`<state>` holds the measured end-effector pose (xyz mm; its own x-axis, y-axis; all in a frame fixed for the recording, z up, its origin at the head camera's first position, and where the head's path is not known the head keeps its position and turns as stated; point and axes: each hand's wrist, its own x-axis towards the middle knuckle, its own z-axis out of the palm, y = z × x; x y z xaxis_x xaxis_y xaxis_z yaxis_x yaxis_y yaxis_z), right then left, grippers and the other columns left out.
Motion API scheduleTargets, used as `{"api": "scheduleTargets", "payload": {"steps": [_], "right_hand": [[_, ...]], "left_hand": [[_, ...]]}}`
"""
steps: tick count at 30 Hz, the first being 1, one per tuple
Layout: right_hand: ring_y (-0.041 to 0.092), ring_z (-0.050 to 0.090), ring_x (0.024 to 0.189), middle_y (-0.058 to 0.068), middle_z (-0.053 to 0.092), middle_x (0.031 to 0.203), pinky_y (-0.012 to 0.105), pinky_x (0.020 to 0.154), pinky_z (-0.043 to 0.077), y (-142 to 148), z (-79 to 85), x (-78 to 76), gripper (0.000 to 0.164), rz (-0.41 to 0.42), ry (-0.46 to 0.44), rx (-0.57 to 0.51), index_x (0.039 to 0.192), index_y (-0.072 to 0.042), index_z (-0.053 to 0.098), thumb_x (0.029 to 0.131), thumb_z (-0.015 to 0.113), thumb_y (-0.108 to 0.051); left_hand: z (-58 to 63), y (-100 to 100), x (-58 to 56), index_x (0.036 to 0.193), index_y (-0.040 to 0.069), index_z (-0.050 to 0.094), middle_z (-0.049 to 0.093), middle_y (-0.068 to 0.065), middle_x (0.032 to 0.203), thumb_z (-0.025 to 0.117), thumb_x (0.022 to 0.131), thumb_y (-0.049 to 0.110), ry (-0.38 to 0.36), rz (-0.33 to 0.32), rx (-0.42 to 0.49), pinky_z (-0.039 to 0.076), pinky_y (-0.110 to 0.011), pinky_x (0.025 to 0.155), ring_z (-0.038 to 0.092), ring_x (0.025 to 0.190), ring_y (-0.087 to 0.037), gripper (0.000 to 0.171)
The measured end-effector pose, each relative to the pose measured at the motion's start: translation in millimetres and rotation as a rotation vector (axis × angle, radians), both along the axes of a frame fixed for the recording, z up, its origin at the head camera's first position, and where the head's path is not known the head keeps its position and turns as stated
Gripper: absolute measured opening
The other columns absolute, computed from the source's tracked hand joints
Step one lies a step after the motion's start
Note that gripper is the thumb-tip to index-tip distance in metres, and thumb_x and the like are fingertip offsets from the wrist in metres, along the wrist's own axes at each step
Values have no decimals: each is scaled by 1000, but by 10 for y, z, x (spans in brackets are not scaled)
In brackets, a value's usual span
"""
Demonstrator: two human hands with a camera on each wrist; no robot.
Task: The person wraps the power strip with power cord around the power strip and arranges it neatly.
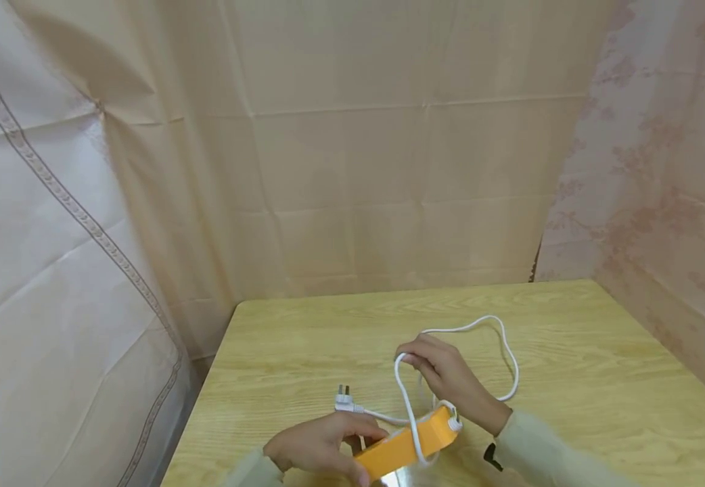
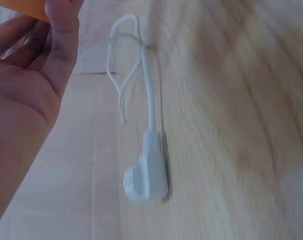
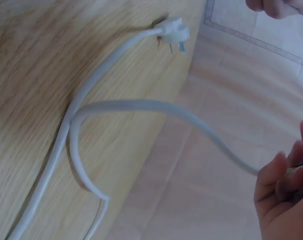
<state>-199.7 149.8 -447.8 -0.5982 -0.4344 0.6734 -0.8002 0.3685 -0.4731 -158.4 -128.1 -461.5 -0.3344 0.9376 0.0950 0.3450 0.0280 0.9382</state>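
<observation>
Orange power strip [image 1: 389, 454] is at the bottom middle of the head view. It's hard to tell if it touches the wooden table [image 1: 279, 365]. Going left to right, the left hand [image 1: 322, 443] grips the strip's left end. Just above that hand, a white plug [image 1: 344, 402] lies with its prongs toward the top. Next, white cord [image 1: 410, 406] crosses the strip. Right of middle, the right hand [image 1: 446, 372] pinches the cord, which makes a big loop farther right.
</observation>
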Motion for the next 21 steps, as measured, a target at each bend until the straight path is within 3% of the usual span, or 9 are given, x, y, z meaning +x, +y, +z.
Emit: {"api": "scheduleTargets", "payload": {"steps": [4,6,9,13,17,21], "right_hand": [[4,48,71,-15,61,91,21,63,46,-36,-12,3,29,28,-9,-16,114,-22,73,98,65,1],[7,51,73,-13,61,91,23,65,48,-40,-25,7,29,34,-38,-34,116,-23,73,100,63,0],[8,57,79,-11,65,95,26,70,52,-37,-55,27,27,-12,-50,-36,113,-20,74,99,63,1],[4,55,78,-11,63,91,26,68,52,-46,-80,68,22,-95,-10,11,103,-14,73,95,67,5],[1,46,70,-13,54,81,23,60,46,-65,-71,103,16,-103,-32,26,102,-13,72,97,67,0],[0,48,68,-12,60,82,23,59,47,-48,-72,153,12,-118,-101,5,103,-11,74,100,65,-5]], "left_hand": [[13,25,20,141,5,59,65,2,125,69,97,46,-48,33,62,56,-36,90,58,109,-6,61],[29,23,15,139,1,60,64,0,122,65,98,51,-72,64,124,56,-38,90,58,107,-8,64],[50,6,9,136,-3,60,65,0,121,61,102,50,-132,132,205,55,-39,92,60,104,-11,63],[60,-12,13,132,-7,60,68,-2,119,58,105,43,-211,232,297,54,-36,90,63,101,-14,57],[48,-15,18,123,-2,66,70,-2,108,49,110,37,-278,343,371,53,-31,82,62,93,-13,45],[41,-23,7,115,7,70,69,0,101,36,113,30,-379,464,441,48,-27,71,59,87,-11,41]]}}
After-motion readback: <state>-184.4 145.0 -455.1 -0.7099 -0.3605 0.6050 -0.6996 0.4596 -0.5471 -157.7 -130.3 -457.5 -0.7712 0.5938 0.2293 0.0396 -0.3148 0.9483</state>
